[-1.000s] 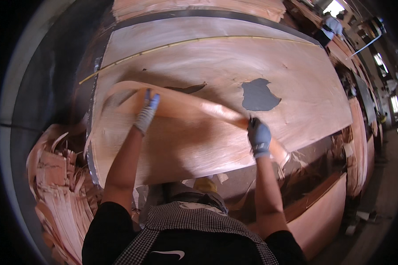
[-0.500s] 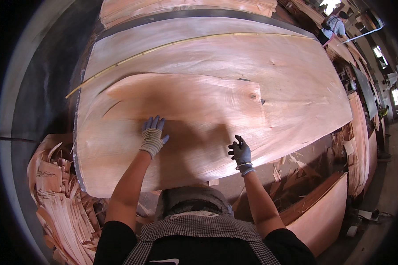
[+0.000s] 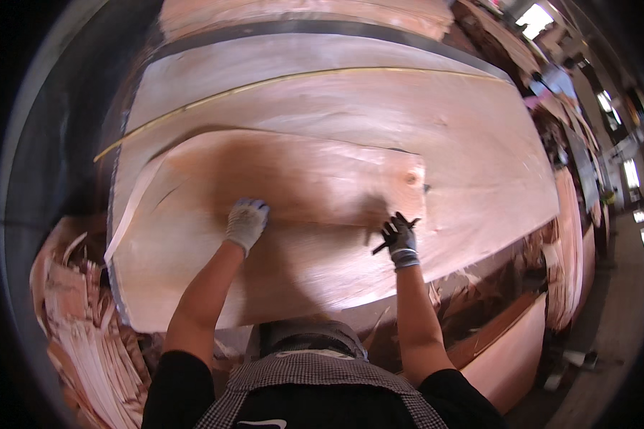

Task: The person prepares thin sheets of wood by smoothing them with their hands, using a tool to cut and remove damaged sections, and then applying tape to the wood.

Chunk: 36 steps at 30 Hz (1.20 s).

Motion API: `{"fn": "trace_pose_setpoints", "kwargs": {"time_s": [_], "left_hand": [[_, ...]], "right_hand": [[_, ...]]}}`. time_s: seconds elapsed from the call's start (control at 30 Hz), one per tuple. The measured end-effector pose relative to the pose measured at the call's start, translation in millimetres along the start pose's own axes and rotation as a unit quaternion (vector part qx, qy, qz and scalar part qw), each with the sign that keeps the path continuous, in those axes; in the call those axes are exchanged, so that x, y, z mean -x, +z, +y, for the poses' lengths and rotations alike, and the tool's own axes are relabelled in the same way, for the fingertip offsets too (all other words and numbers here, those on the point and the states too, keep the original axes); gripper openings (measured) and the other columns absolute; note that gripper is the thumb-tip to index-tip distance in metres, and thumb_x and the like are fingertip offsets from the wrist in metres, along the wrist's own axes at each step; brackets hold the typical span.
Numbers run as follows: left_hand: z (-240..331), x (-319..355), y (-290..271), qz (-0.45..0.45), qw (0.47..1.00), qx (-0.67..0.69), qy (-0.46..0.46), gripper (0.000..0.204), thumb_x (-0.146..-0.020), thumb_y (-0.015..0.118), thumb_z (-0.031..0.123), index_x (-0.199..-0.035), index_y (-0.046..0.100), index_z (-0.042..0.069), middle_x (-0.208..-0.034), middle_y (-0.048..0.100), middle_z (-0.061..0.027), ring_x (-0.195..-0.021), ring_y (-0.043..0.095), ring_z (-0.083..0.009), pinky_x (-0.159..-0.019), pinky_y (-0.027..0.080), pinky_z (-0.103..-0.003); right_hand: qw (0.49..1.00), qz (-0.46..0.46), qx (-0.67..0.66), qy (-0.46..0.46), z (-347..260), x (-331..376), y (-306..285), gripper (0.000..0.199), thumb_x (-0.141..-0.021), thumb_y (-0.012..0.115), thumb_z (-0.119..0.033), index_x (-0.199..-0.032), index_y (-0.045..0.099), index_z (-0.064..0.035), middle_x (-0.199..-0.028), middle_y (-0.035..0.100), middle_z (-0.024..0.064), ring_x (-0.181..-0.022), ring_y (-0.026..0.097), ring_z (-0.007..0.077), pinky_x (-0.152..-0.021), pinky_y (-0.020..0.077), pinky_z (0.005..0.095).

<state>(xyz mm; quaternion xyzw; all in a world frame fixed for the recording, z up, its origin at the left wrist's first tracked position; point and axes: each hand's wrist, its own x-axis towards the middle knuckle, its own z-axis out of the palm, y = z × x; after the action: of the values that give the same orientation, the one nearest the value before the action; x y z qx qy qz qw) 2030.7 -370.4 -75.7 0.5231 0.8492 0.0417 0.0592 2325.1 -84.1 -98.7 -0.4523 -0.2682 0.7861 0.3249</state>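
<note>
Since the earlier frame, both hands slid outward on the veneer sheet (image 3: 286,236). Its long axis ran crosswise beneath the fingers; left hand (image 3: 247,223) pressed flat, fingers released, right hand (image 3: 399,234) pinched a dark tool (image 3: 392,239).

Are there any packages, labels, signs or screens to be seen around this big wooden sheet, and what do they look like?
None that I can make out. The view shows only pale, thin veneer sheets stacked flat, with the left hand in a light glove and the right hand in a dark glove resting on the top sheet. Torn veneer scraps lie heaped at the lower left.
</note>
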Motion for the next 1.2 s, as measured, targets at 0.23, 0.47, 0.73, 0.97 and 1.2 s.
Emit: {"fn": "trace_pose_setpoints", "kwargs": {"time_s": [0.23,0.47,0.73,0.97,1.2], "left_hand": [[1.1,-7.0,-9.7,0.227,0.966,0.006,0.125,0.031,-0.070,0.066,0.028,-0.095,0.062,0.010,-0.106,0.058,-0.0094,-0.104,0.052,-0.0295,-0.092,0.040,-0.044],[-25.2,-19.8,-0.9,0.093,0.990,0.034,0.100,0.017,-0.075,0.062,0.022,-0.086,0.060,0.010,-0.096,0.059,-0.0073,-0.094,0.054,-0.0270,-0.085,0.043,-0.041],[-10.6,-19.7,-50.2,0.192,0.972,0.040,0.127,0.007,-0.077,0.058,0.017,-0.078,0.058,0.010,-0.081,0.058,-0.0083,-0.078,0.057,-0.0264,-0.071,0.046,-0.040],[-10.7,65.0,-79.6,0.153,0.984,0.085,0.017,0.013,-0.079,0.058,0.022,-0.082,0.059,0.009,-0.083,0.060,-0.0096,-0.078,0.058,-0.0282,-0.073,0.046,-0.042],[28.3,75.3,-33.5,0.112,0.980,0.146,-0.078,0.017,-0.083,0.053,0.018,-0.095,0.060,0.008,-0.087,0.061,-0.0140,-0.080,0.057,-0.0332,-0.074,0.047,-0.043]], "right_hand": [[0.904,-0.057,0.423,0.016,18.0,41.2,49.4,0.037,-0.085,0.054,-0.014,-0.122,0.053,-0.0090,-0.093,0.064,0.0083,-0.052,0.058,0.0132,-0.036,0.0388,0.0230],[0.919,-0.043,0.392,0.029,36.3,49.6,52.1,0.041,-0.089,0.052,-0.013,-0.130,0.046,-0.0108,-0.090,0.064,0.0108,-0.050,0.056,0.0114,-0.034,0.0382,0.0214],[0.887,-0.021,0.450,-0.099,18.2,46.0,75.5,0.042,-0.095,0.047,-0.018,-0.135,0.037,-0.0103,-0.095,0.065,0.0099,-0.055,0.061,0.0118,-0.036,0.0407,0.0204],[0.655,-0.143,0.679,-0.299,-17.2,94.8,98.7,0.027,-0.088,0.056,-0.016,-0.113,0.061,-0.0052,-0.079,0.064,0.0149,-0.067,0.066,0.0155,-0.060,0.0506,0.0296],[0.755,-0.159,0.635,0.035,-25.1,77.7,6.7,0.038,-0.090,0.052,-0.019,-0.123,0.050,-0.0012,-0.074,0.065,0.0100,-0.055,0.064,0.0152,-0.040,0.0458,0.0270]]}}
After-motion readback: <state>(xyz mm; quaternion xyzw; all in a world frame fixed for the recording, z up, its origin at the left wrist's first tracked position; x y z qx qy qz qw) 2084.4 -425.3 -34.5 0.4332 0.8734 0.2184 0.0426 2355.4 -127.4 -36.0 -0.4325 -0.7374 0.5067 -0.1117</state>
